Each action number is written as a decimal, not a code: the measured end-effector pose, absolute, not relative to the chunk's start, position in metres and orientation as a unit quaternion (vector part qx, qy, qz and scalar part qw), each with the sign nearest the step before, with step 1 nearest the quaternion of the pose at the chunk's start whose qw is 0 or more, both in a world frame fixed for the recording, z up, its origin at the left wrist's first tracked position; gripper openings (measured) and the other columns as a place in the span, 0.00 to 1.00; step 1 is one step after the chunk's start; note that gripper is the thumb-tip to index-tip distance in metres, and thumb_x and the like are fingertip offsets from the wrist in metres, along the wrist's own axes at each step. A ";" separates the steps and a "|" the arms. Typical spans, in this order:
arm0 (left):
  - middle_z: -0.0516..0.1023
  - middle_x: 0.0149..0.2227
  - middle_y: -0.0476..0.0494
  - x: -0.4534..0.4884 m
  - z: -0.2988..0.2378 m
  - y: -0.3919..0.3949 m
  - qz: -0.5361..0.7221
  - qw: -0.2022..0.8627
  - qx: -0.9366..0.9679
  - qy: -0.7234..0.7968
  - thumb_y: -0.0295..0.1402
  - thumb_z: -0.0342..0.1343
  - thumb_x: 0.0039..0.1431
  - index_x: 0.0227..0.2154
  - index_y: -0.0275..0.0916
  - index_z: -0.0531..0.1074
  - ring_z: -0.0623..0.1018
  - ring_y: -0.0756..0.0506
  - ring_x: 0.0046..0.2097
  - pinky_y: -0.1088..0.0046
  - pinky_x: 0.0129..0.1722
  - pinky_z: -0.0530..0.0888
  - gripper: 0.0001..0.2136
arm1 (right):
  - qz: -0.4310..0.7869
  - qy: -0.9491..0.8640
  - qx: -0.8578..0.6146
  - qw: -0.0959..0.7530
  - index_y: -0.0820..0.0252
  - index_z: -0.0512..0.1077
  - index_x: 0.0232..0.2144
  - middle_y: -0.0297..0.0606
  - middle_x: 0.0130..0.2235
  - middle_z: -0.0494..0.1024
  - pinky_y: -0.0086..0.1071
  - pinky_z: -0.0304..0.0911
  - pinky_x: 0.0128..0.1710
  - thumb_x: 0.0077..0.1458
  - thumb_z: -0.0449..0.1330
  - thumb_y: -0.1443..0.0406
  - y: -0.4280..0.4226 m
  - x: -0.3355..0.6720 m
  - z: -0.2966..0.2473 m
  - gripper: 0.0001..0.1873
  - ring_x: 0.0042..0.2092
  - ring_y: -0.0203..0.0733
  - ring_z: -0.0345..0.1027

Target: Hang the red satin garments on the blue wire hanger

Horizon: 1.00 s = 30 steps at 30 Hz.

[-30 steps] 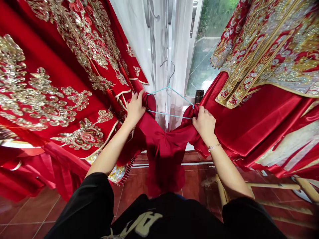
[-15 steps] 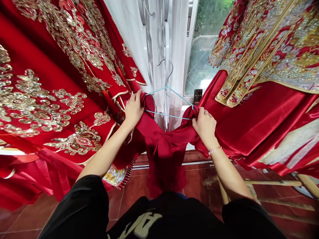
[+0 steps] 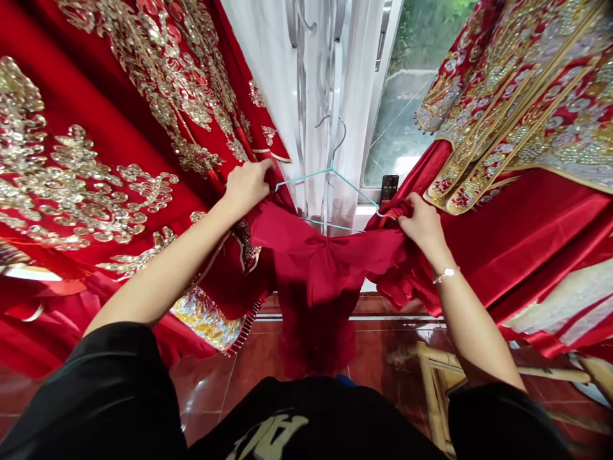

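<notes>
Nearest you, your black shirt (image 3: pixel 306 415) fills the bottom of the view; its pale print is cut off, and no word can be read. Your left hand (image 3: pixel 246 188) has its fingers closed on the red satin (image 3: pixel 320 275), just left of the blue hanger (image 3: pixel 306 177). Your right hand (image 3: pixel 421 223) grips a bunched fold of the same cloth just right of the hanger, with a bracelet (image 3: pixel 445 275) on that wrist. The satin sags between your hands, below the hanger's upper arms, and hides part of its lower bar. You're working the cloth across the hanger, with both ends gathered and neither yet settled on it. The next move calls for an even hold on both sides, so neither end slips off the bare wire.

Left of the hanger hangs a gold-embroidered red robe (image 3: pixel 96 160), with another (image 3: pixel 517 96) to its right. Below it lies the red tile floor (image 3: pixel 205 383), and a bamboo stool (image 3: pixel 431 383) stands below and to its right. Behind it hangs a sheer white curtain (image 3: pixel 357 128), and beyond that a phone (image 3: pixel 389 188) stands on the window sill, its small digits unreadable.
</notes>
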<state>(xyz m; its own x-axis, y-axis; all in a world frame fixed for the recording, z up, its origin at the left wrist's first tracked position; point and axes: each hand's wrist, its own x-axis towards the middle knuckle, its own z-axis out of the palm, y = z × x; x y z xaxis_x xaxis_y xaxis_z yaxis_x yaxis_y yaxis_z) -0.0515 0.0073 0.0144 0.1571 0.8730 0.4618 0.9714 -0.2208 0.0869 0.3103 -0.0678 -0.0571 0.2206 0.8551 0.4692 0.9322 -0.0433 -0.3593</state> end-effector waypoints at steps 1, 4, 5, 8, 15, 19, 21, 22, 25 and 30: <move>0.80 0.45 0.34 -0.057 0.018 0.011 -0.217 0.113 -0.742 -0.624 0.25 0.54 0.53 0.53 0.40 0.75 0.76 0.27 0.55 0.43 0.56 0.71 0.22 | -0.034 -0.616 -0.712 0.336 0.56 0.66 0.35 0.37 0.30 0.73 0.36 0.59 0.37 0.48 0.57 0.71 -0.064 0.317 -0.060 0.10 0.33 0.45 0.66; 0.81 0.44 0.36 -0.077 0.023 0.017 -0.211 0.087 -0.730 -0.645 0.27 0.56 0.51 0.45 0.39 0.78 0.78 0.30 0.53 0.50 0.55 0.72 0.17 | 0.038 -0.590 -0.698 0.405 0.54 0.60 0.27 0.31 0.26 0.68 0.35 0.58 0.35 0.43 0.58 0.70 -0.058 0.328 -0.072 0.10 0.30 0.41 0.62; 0.82 0.43 0.37 -0.083 0.024 0.016 -0.209 0.075 -0.739 -0.636 0.27 0.55 0.51 0.44 0.40 0.79 0.78 0.32 0.51 0.53 0.54 0.73 0.17 | 0.049 -0.582 -0.692 0.425 0.53 0.58 0.26 0.30 0.25 0.67 0.35 0.58 0.34 0.42 0.58 0.69 -0.058 0.329 -0.075 0.11 0.29 0.40 0.61; 0.83 0.44 0.44 -0.095 0.021 0.004 -0.218 0.046 -0.790 -0.571 0.25 0.53 0.50 0.44 0.43 0.79 0.80 0.38 0.48 0.60 0.53 0.74 0.19 | 0.058 -0.572 -0.669 0.471 0.52 0.57 0.24 0.28 0.24 0.66 0.34 0.58 0.34 0.41 0.58 0.67 -0.061 0.326 -0.084 0.11 0.29 0.39 0.60; 0.75 0.58 0.41 -0.085 -0.007 -0.015 -0.214 0.026 -0.820 -0.529 0.30 0.53 0.54 0.51 0.41 0.76 0.75 0.36 0.58 0.56 0.61 0.69 0.21 | 0.063 -0.566 -0.660 0.490 0.53 0.58 0.25 0.29 0.25 0.67 0.34 0.57 0.34 0.41 0.56 0.67 -0.072 0.323 -0.089 0.09 0.29 0.39 0.60; 0.75 0.56 0.41 -0.079 -0.013 -0.005 -0.200 0.004 -0.816 -0.542 0.32 0.57 0.51 0.51 0.41 0.75 0.76 0.36 0.56 0.56 0.60 0.70 0.21 | 0.051 -0.571 -0.657 0.489 0.53 0.58 0.26 0.29 0.26 0.68 0.33 0.56 0.34 0.43 0.56 0.67 -0.078 0.326 -0.086 0.08 0.29 0.39 0.61; 0.75 0.54 0.42 -0.078 -0.013 -0.002 -0.205 -0.015 -0.820 -0.534 0.33 0.58 0.51 0.49 0.41 0.75 0.76 0.38 0.55 0.59 0.60 0.70 0.20 | 0.055 -0.571 -0.657 0.490 0.53 0.59 0.26 0.29 0.26 0.68 0.33 0.57 0.34 0.43 0.56 0.68 -0.081 0.326 -0.085 0.08 0.29 0.39 0.61; 0.75 0.54 0.43 -0.078 -0.012 -0.002 -0.206 -0.017 -0.819 -0.536 0.34 0.57 0.52 0.48 0.42 0.75 0.76 0.38 0.55 0.60 0.60 0.70 0.19 | 0.057 -0.570 -0.657 0.490 0.53 0.60 0.27 0.29 0.26 0.68 0.34 0.57 0.34 0.42 0.56 0.68 -0.083 0.326 -0.085 0.08 0.29 0.39 0.62; 0.77 0.53 0.43 -0.074 -0.013 -0.006 -0.199 0.015 -0.804 -0.561 0.32 0.56 0.52 0.45 0.43 0.76 0.78 0.37 0.53 0.60 0.57 0.72 0.16 | 0.052 -0.570 -0.658 0.489 0.53 0.60 0.27 0.30 0.26 0.69 0.34 0.57 0.33 0.42 0.56 0.68 -0.085 0.325 -0.084 0.08 0.30 0.41 0.63; 0.81 0.43 0.36 -0.059 -0.012 -0.008 -0.139 0.095 -0.777 -0.607 0.28 0.54 0.52 0.45 0.39 0.76 0.80 0.32 0.49 0.55 0.50 0.76 0.17 | 0.041 -0.570 -0.670 0.474 0.53 0.60 0.27 0.30 0.25 0.69 0.35 0.59 0.33 0.41 0.56 0.67 -0.085 0.327 -0.085 0.09 0.29 0.41 0.62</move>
<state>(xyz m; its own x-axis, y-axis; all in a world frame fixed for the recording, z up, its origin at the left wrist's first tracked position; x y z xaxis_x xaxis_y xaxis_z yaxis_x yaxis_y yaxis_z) -0.0594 -0.0075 -0.0117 0.2242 0.9163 0.3319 0.9693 -0.2448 0.0210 0.3275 -0.0845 -0.0851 0.3463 0.8030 0.4850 0.7250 0.0991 -0.6816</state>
